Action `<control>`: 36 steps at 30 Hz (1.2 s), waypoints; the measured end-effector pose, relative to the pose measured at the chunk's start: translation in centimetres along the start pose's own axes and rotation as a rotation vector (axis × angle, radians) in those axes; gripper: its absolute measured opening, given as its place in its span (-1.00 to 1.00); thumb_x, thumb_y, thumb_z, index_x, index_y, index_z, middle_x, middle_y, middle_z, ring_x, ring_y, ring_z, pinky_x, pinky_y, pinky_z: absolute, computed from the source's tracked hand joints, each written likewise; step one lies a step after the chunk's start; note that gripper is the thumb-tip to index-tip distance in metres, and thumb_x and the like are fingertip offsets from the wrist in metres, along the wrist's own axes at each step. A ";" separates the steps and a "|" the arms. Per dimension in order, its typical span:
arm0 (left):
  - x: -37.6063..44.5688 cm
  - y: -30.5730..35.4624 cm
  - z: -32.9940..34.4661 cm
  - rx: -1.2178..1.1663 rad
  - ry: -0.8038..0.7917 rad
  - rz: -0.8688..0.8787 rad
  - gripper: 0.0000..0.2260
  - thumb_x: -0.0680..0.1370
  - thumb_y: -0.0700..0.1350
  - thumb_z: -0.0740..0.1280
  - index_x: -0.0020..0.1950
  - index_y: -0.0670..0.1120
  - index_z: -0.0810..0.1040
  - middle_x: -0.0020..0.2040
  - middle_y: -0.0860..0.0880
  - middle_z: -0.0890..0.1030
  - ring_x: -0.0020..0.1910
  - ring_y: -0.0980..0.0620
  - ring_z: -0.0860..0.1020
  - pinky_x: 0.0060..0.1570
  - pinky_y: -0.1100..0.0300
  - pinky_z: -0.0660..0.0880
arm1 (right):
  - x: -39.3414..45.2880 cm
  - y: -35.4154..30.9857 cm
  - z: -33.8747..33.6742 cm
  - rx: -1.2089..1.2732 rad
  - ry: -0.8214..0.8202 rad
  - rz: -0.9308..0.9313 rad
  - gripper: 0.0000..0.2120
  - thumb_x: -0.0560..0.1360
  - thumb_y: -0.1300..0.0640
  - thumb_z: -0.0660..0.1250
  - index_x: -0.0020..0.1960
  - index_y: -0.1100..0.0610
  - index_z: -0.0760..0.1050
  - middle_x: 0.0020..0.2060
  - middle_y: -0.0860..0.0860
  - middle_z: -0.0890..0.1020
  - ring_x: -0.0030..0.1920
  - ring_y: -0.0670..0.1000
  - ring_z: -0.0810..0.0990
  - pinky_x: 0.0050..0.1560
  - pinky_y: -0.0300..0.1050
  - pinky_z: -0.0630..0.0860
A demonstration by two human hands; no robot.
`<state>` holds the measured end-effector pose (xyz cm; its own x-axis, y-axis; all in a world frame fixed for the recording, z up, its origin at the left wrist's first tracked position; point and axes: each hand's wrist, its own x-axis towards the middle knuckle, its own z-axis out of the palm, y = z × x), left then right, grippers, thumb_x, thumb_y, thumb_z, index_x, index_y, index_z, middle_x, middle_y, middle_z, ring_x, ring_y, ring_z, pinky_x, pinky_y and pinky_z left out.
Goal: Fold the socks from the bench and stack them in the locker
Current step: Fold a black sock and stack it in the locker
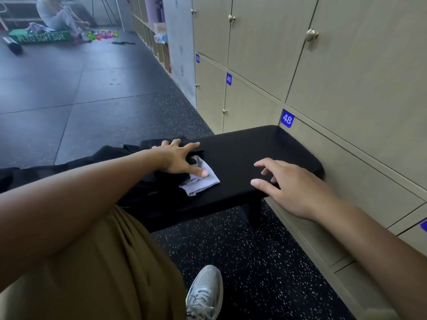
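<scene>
The job looks to be near its start: the locker doors point(346, 72) along the wall are all closed, nothing is stacked anywhere in view, and no sock appears neatly folded yet. A pale grey sock point(203, 181) lies crumpled on the black tabletop point(249, 153), partly tucked under a heap of dark fabric point(161, 181) at the near end; whether that heap holds more socks I cannot tell, since black cloth on a black surface blurs together. Still to do, as I judge it, are smoothing and folding the sock, opening a locker, and placing it inside. The left hand point(178, 158) is spread wide and flat, fingers splayed over the dark fabric, with its thumb tip pressing on the grey sock. The right hand point(293, 183) is loosely spread, fingers slightly bent, holding nothing; it sits just above or lightly on the bare tabletop, apart from the sock, near the lockers.
</scene>
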<state>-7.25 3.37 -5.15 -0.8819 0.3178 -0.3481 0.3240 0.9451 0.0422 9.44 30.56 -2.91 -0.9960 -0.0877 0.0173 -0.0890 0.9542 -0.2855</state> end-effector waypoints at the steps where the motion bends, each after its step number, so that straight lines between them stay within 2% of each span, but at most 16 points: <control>1: 0.1 0.1 0.2 0.030 0.002 0.003 0.05 0.21 0.70 0.19 0.60 0.39 -0.09 0.65 -0.13 0.05 0.59 -0.33 0.08 0.47 -0.32 0.17 | 0.0 0.0 0.0 -0.002 -0.001 0.000 -0.54 0.60 -0.32 0.13 0.44 -0.18 0.30 0.24 -0.21 0.52 0.15 -0.09 0.55 0.09 -0.03 0.54; 4: 0.0 0.3 0.7 0.046 0.041 0.050 -0.05 0.28 0.63 0.27 0.58 0.35 0.05 0.52 -0.13 0.20 0.47 -0.29 0.19 0.43 -0.22 0.29 | 0.1 0.1 0.1 -0.004 -0.003 0.000 -0.53 0.60 -0.32 0.13 0.45 -0.18 0.30 0.23 -0.21 0.52 0.14 -0.09 0.55 0.08 -0.03 0.55; 7: 0.2 0.2 1.2 0.010 0.103 0.083 -0.14 0.30 0.56 0.33 0.51 0.25 0.23 0.39 -0.12 0.28 0.38 -0.26 0.25 0.39 -0.16 0.32 | 0.2 0.2 0.2 -0.009 -0.005 0.000 -0.53 0.60 -0.32 0.13 0.45 -0.18 0.30 0.23 -0.21 0.53 0.13 -0.09 0.55 0.08 -0.03 0.55; 10: 0.3 0.1 1.2 -0.021 0.159 0.118 -0.24 0.34 0.48 0.41 0.43 0.20 0.31 0.31 -0.11 0.34 0.30 -0.23 0.34 0.34 -0.10 0.36 | 0.2 0.1 0.3 -0.009 -0.011 0.004 -0.53 0.61 -0.32 0.13 0.45 -0.18 0.30 0.25 -0.20 0.53 0.14 -0.09 0.55 0.09 -0.03 0.55; 13: 0.2 0.3 1.2 -0.060 0.236 0.186 -0.37 0.38 0.37 0.47 0.34 0.17 0.38 0.20 -0.07 0.42 0.05 -0.14 0.49 0.10 0.03 0.44 | 0.2 0.1 0.4 -0.016 -0.019 0.007 -0.53 0.61 -0.33 0.13 0.45 -0.19 0.29 0.26 -0.20 0.52 0.14 -0.08 0.56 0.10 -0.02 0.55; 15: 0.2 0.4 1.4 -0.086 0.284 0.230 -0.49 0.42 0.29 0.47 0.26 0.15 0.42 0.11 -0.02 0.47 -0.04 -0.10 0.55 -0.03 0.07 0.41 | 0.1 0.1 0.4 -0.030 -0.028 0.004 -0.53 0.61 -0.33 0.12 0.46 -0.19 0.28 0.26 -0.20 0.52 0.15 -0.07 0.56 0.09 -0.02 0.56; 19: 0.1 0.6 1.5 -0.092 0.342 0.303 -0.64 0.46 0.20 0.46 0.14 0.12 0.45 0.02 0.04 0.51 0.05 -0.07 0.57 -0.06 0.08 0.37 | -0.1 0.3 0.3 -0.032 -0.020 0.005 -0.53 0.60 -0.33 0.13 0.45 -0.19 0.28 0.24 -0.20 0.53 0.12 -0.07 0.57 0.08 0.01 0.57; 22: 0.0 1.2 1.0 -0.135 0.375 0.329 -0.68 0.47 0.18 0.47 0.04 0.10 0.41 0.02 0.03 0.55 0.02 -0.06 0.54 -0.06 0.05 0.40 | -0.2 0.6 -0.2 -0.015 0.006 0.015 -0.54 0.60 -0.32 0.15 0.44 -0.19 0.30 0.23 -0.21 0.53 0.12 -0.07 0.57 0.08 0.02 0.57; 27: 0.2 4.2 -0.7 -0.322 0.439 0.386 -0.69 0.48 0.12 0.50 0.02 0.02 0.46 -0.09 0.06 0.61 -0.03 -0.05 0.56 -0.12 0.07 0.41 | -0.5 1.5 -1.2 0.023 0.053 0.042 -0.55 0.58 -0.32 0.17 0.41 -0.19 0.34 0.18 -0.21 0.53 0.09 -0.08 0.58 0.09 0.03 0.57; 32: 0.5 7.6 -2.8 -0.475 0.494 0.417 -0.70 0.49 0.15 0.48 0.03 0.05 0.45 -0.12 0.07 0.61 -0.08 -0.01 0.57 -0.12 0.06 0.48 | -1.0 2.9 -2.4 0.050 0.103 0.095 -0.55 0.59 -0.29 0.19 0.41 -0.15 0.37 0.13 -0.19 0.55 0.03 -0.08 0.59 0.09 0.02 0.56; 36: 1.3 10.5 -4.5 -0.625 0.576 0.407 -0.66 0.51 0.12 0.47 0.08 -0.06 0.46 -0.10 -0.03 0.64 -0.09 -0.04 0.61 -0.08 0.03 0.53 | -1.3 4.2 -2.9 0.124 0.150 0.158 -0.59 0.60 -0.24 0.24 0.39 -0.12 0.41 0.05 -0.17 0.57 -0.04 -0.12 0.59 0.07 0.02 0.56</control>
<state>-6.56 14.08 -1.00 -0.8291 0.4632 0.3131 0.5492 0.5697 0.6114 10.34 35.50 -1.31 -0.9883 0.1124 0.1029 0.0607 0.9097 -0.4108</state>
